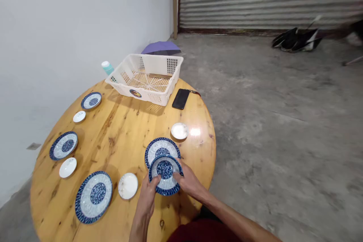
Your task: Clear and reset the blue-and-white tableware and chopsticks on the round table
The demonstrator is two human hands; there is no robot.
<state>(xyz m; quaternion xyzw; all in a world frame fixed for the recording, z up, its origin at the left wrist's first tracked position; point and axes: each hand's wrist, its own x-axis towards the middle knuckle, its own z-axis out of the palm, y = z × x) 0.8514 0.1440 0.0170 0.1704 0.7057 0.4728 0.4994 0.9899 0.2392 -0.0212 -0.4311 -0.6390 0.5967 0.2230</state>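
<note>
A blue-and-white dish [165, 169] is held over the near right side of the wooden table [124, 130], its patterned face turned up and tilted toward the wearer. Both hands share the grip, one on each side of the rim: the left hand [148, 193] has its thumb laid over the near left edge, the right hand [187, 177] has its thumb over the right edge, and the other fingers seem to go underneath, though the dish hides most of them. In the view it overlaps the near part of a blue-rimmed plate [162, 144]; whether the two touch cannot be told. The dish looks like glazed ceramic, so it should be stiff, moderately light for two hands, smooth enough to slip if the fingers are wet, and liable to chip if its edge knocks against the plate. The rim offers the best hold, at opposite sides, thumbs on top and fingers supporting below, as the hands have it; pinching only one edge would let it tip. A small white saucer [128, 186] lies just left of the left hand, and a second white saucer [179, 131] sits beyond the plate, near a dark phone [180, 98] and a white plastic basket [147, 95].
</note>
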